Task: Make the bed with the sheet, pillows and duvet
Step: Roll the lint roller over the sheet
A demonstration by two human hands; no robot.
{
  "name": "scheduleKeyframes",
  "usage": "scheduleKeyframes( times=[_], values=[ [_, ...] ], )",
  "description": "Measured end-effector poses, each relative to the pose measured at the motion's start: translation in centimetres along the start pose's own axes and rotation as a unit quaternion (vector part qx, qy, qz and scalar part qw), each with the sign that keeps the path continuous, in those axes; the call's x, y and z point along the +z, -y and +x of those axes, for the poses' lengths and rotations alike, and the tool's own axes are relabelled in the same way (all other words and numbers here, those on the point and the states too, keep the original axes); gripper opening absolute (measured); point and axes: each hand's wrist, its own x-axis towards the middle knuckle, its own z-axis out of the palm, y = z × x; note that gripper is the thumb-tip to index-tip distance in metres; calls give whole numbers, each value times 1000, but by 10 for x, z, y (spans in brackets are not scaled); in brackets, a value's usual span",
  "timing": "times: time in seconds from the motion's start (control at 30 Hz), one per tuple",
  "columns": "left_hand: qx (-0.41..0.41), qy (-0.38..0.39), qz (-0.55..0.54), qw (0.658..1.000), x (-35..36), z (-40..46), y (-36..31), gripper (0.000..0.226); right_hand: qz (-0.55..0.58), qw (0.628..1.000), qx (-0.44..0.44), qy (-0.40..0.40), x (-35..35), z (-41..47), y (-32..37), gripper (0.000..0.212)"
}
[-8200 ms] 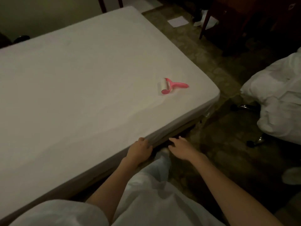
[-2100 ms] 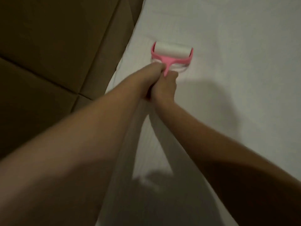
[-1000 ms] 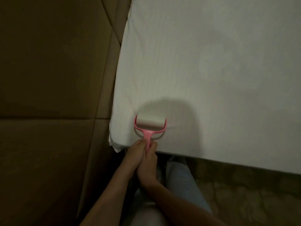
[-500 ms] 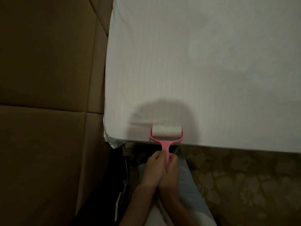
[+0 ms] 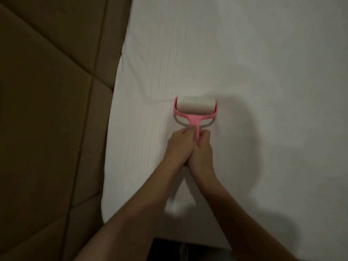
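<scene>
A white fitted sheet [image 5: 263, 72] covers the mattress and fills most of the view. On it, near the left edge, lies a pink lint roller [image 5: 195, 108] with a white roll, its roll pressed onto the sheet. My left hand [image 5: 178, 146] and my right hand [image 5: 202, 149] sit side by side and both grip the roller's pink handle. A small fold of sheet bunches just ahead of the roll. No pillows or duvet are in view.
A padded brown headboard [image 5: 52, 129] with stitched panels runs along the bed's left side. The mattress's near edge [image 5: 188, 240] is at the bottom, with dark floor below it.
Both hands have pushed the lint roller away from the near edge, farther up the sheet. My arms now stretch out over the mattress.
</scene>
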Motion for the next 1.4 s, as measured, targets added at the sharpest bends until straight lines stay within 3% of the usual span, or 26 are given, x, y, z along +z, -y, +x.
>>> scheduleKeyframes(
  times=[0.23,0.4,0.57,0.7,0.8,1.03,1.2,1.4],
  values=[
    [45,-39,-41,997,-12,143,-150,38,-24,997,-65,16,-2,186,114,15],
    [14,21,-114,993,-39,212,-219,44,-48,995,-82,20,12,272,181,29],
    [33,30,-102,994,-44,241,-245,30,-30,993,-112,23,18,312,194,23],
    [59,-28,-86,994,-37,247,-244,36,7,993,-112,40,12,316,190,20],
    [45,-15,-80,996,-36,235,-243,38,16,994,-100,42,8,304,191,18],
    [-17,3,-65,998,-22,141,-172,38,-1,998,-47,39,1,207,127,19],
    [-17,15,-14,1000,-5,35,-73,38,-31,998,3,60,7,90,30,11],
    [7,39,61,997,3,-73,78,34,-15,999,33,33,9,-82,-77,10]
  ],
)
